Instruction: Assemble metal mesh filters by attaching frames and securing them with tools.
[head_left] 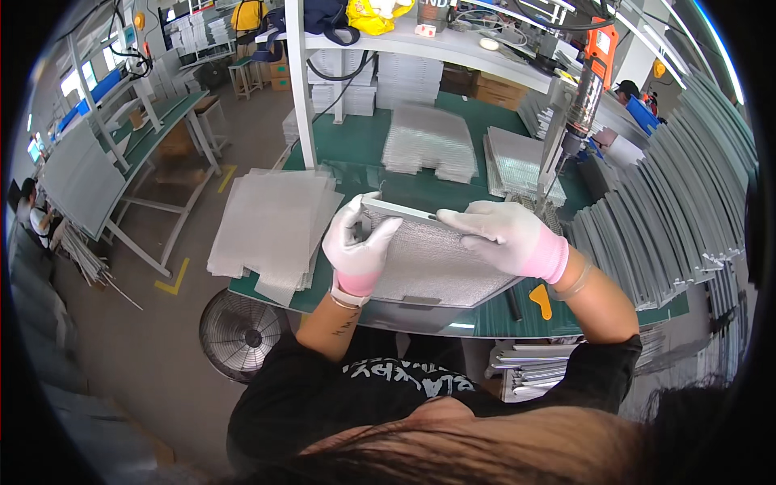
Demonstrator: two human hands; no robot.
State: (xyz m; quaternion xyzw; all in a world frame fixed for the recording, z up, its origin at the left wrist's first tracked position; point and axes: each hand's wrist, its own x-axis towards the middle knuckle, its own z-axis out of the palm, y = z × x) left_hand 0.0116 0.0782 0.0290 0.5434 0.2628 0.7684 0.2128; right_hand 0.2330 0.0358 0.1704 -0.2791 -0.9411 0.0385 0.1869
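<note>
A silver, textured panel [428, 267] with a pale rim strip [402, 211] along its far edge is tilted up in front of me over the green table. My left hand [356, 246], in a white glove with a pink cuff, is closed round its far left corner, thumb on the near side. At the right end of the same strip, my right hand [505, 234], gloved alike, presses its fingers together on the edge; its thumb is partly hidden. The panel's underside is out of sight.
Silver sheets [271, 218] are stacked left of me, with more stacks [428, 141] behind. An orange power screwdriver [596, 61] hangs at the right, near a long row of grey panels [663, 202]. A yellow scraper-like tool [540, 301] lies on the green table [364, 174]; a fan [242, 335] stands below.
</note>
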